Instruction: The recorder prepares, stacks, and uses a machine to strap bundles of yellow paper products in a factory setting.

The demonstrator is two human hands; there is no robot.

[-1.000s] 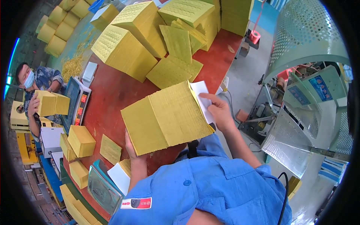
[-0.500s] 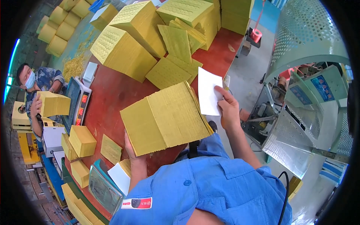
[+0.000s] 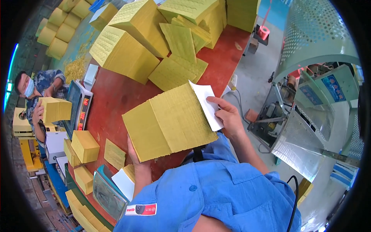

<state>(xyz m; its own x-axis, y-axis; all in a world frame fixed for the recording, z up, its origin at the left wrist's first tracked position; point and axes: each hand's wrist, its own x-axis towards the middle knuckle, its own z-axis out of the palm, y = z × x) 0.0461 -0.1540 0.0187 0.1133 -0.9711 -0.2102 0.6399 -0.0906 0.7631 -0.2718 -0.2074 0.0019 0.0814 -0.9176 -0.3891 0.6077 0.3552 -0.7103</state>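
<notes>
**A:** So where are we on this one? Going left to right, our left hand (image 3: 140, 164) is under the near-left edge of the yellow paper stack (image 3: 170, 121), fingers curled up around its lower edge and propping it off the red surface (image 3: 112, 100). The block looks squared up already, so we'd say gathering it is done.

**B:** Agreed. The white sheet (image 3: 206, 103) is the bit in progress. It lies against the right end of the stack, and our right hand (image 3: 228, 118) has fingers spread flat on it, pressing it to that side. It only covers that one end as far as we can see, so if it's meant to go around, most of that is left.

**A:** So both hands are full: left cupping the bundle from below, right pinning the sheet. The stack sits between them, tilted, close in front of our chest.

**B:** Plenty more loose yellow stacks (image 3: 127, 50) piled farther back on the surface. Off to the far left another person (image 3: 38, 89) holds a smaller stack by a scale (image 3: 79, 106).
</notes>
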